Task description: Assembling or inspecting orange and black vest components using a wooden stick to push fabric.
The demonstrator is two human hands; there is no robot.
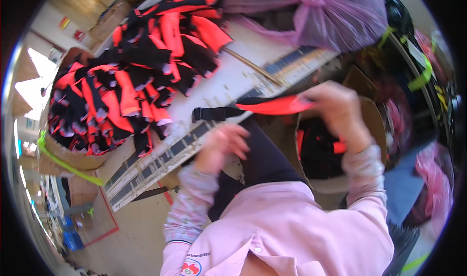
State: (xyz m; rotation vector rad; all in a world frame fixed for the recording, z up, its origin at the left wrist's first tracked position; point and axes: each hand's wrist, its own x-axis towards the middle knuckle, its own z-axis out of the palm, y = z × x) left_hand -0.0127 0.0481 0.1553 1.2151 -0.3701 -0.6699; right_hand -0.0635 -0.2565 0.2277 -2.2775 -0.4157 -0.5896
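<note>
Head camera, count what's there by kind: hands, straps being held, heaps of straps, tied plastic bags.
Hands: 2, left hand and right hand
Red and black strap held: 1
Heap of red and black straps: 1
Tied purple plastic bag: 1
Total: 5

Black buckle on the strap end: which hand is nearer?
Left. The left hand sits just below and right of the black buckle, apart from it. The right hand grips the red-and-black strap at its far end, well right of the buckle.
</note>
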